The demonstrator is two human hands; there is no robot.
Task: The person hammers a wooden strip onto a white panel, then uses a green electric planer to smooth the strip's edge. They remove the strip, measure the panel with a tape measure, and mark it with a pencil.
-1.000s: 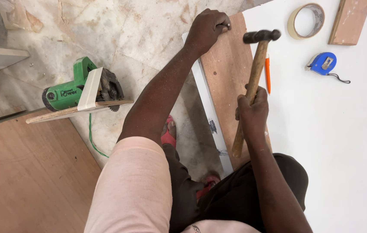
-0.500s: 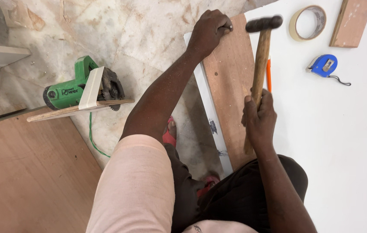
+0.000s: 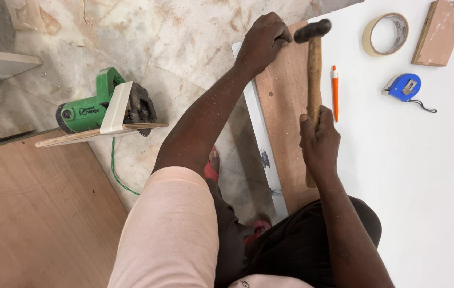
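Green circular saw [image 3: 99,106], tape roll [image 3: 385,34], orange pen [image 3: 335,93], blue tape measure [image 3: 403,87]

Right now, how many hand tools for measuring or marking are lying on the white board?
2: an orange pen lying beside the hammer handle, and a blue tape measure further right, below the roll of masking tape. Others may lie outside the view.

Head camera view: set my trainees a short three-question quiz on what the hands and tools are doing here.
1. True or false: the right hand grips the hammer by its wooden handle.
2. Which lies nearest the hammer? A) orange pen B) tape roll C) blue tape measure
3. Fill in: the left hand rests at the far end of the ____ strip.

Key: 1 true; 2 A; 3 plywood.
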